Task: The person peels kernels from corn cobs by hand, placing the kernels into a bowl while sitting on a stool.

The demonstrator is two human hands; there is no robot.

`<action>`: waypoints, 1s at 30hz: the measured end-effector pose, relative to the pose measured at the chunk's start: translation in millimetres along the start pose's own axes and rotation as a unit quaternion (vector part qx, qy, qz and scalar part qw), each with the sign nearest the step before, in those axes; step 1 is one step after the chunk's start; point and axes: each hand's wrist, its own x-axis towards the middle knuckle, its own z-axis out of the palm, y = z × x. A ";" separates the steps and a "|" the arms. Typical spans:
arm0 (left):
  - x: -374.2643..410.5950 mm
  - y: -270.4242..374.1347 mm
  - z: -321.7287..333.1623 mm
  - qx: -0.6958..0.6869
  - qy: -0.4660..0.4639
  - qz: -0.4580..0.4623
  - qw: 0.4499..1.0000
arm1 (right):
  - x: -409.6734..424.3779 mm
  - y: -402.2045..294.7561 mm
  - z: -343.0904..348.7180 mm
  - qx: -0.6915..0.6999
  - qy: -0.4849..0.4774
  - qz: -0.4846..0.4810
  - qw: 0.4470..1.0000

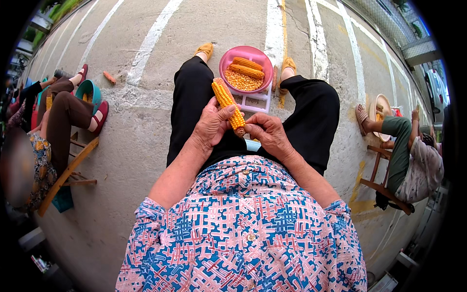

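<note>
An ear of dried yellow corn (229, 106) lies tilted in my left hand (213, 124), whose thumb rests across its kernels. Bare cob shows at both ends and along its upper left edge. At the lower end, the thumb and fingers of my right hand (270, 133) touch the corn. Whether a loose kernel is between those fingertips is hidden. Beyond my hands a pink plastic basin (271, 71) holds loose kernels (243, 81) and two ears of corn (247, 67). The basin sits on a pale plastic stool (257, 108) between my feet.
A bare cob (275, 77) lies by the stool, another (109, 77) on the concrete at the left. At the left a person sits on a wooden chair (69, 175) beside a teal bucket (95, 95). Another sits at the right near a cream basin (373, 116).
</note>
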 end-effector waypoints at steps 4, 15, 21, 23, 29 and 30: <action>-1.4 2.7 1.8 -0.007 -0.005 -0.005 1.000 | 1.0 -2.4 -0.4 0.064 -0.003 0.038 0.997; -2.6 6.2 2.2 -0.028 -0.027 0.004 0.999 | 3.9 4.5 -10.0 0.368 0.008 0.152 0.917; -0.9 4.9 1.4 -0.026 -0.032 0.010 0.999 | 4.3 14.7 -11.7 0.407 0.001 0.136 0.903; -1.9 5.9 3.1 -0.021 -0.030 0.009 0.999 | 4.0 12.0 -11.2 0.410 -0.023 0.137 0.902; -1.9 5.6 3.7 -0.009 -0.032 0.006 0.999 | 2.6 8.3 -5.0 0.299 -0.035 0.141 0.943; -2.3 6.5 4.8 -0.005 -0.033 0.004 0.999 | 2.8 8.1 -4.2 0.279 -0.035 0.138 0.950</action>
